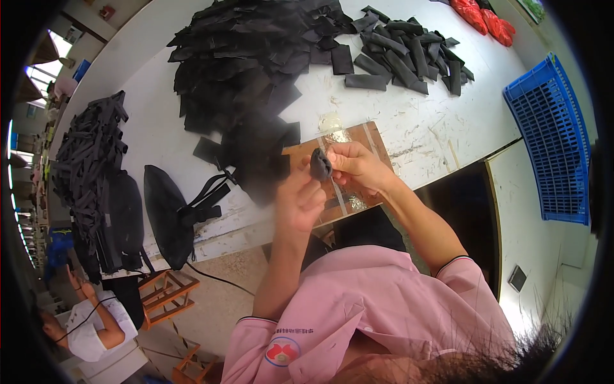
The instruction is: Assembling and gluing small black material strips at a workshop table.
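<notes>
Between my two hands is a small piece of black fabric (320,165), folded or rolled up and raised above a brown board (364,137) at the table's near edge. My left hand (299,195) has its fingers closed round the piece's left side. My right hand (359,168) pinches it from the right. Just left of my hands, a big heap of flat black fabric pieces (243,77) spreads toward the far side of the table. Further right and back lies a pile of narrow black fabric tubes or folded strips (409,54).
At the left edge are a heap of thin black strips (93,147) and a black bag-like piece with straps (167,214). A blue plastic crate (553,137) stands at the right, red plastic bags (486,22) at the far right. Another person (99,326) sits at lower left near wooden stools (167,297).
</notes>
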### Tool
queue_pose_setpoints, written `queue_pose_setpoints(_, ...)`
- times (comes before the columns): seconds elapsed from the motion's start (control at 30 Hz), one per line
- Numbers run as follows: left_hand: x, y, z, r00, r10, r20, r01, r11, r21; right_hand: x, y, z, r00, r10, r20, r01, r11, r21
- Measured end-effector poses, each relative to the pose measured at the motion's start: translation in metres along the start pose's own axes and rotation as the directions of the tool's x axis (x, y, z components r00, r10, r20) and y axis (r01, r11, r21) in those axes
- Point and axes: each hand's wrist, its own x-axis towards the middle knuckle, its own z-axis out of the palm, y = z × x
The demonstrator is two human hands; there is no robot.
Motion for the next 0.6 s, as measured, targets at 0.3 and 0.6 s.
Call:
queue_pose_setpoints(0.3,-0.009,0.011,0.031,0.682,0.406,0.608,-0.646,-0.057,0.762,-0.015,-0.024,0.015,0.808,-0.570,-0.148,0.429,0.742,-0.515)
queue_pose_setpoints(0.6,-0.012,-0.002,0.011,0.663,0.666,0.341,-0.644,0.276,0.713,-0.018,-0.017,0.017,0.844,-0.465,0.269,0.276,-0.054,-0.960)
